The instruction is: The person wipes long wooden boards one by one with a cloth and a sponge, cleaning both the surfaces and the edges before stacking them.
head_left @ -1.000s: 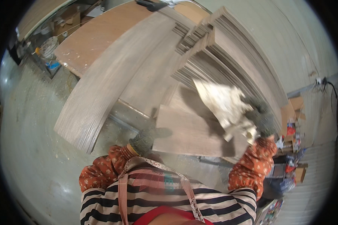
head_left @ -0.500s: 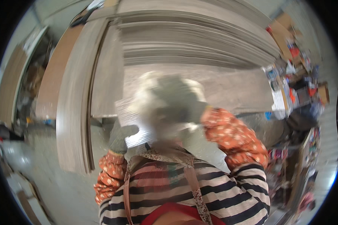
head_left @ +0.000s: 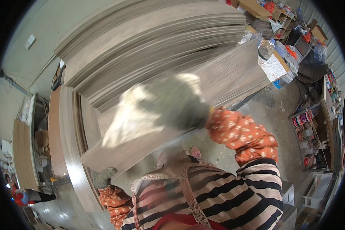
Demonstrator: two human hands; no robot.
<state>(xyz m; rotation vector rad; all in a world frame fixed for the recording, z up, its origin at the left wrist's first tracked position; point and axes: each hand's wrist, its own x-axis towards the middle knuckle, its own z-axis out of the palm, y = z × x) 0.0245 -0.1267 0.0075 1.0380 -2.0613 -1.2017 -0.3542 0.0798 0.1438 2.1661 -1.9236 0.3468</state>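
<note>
My right hand (head_left: pixel 180 103), in a dark grey-green glove and blurred by motion, is closed on a crumpled white cloth (head_left: pixel 128 115). The cloth lies over a grey-brown wood-grain board (head_left: pixel 115 155) that slants across in front of me. Down at this board's near left end, my left hand (head_left: pixel 104 178), gloved too, grips its edge; most of the fingers are hidden. Orange flowered sleeves cover both forearms.
Behind the board rises a stack of similar boards (head_left: pixel 161 50). More long panels (head_left: pixel 74 142) stand on the left. A white sheet (head_left: pixel 272 67) and plastic bags lie at the right end. Shelves with spools (head_left: pixel 306 132) are farther right. A person (head_left: pixel 25 195) is at the far left.
The view has turned, so the stack now slants. My left hand has moved down and left with the board's end. The cloth is spread wider to the left under my right hand.
</note>
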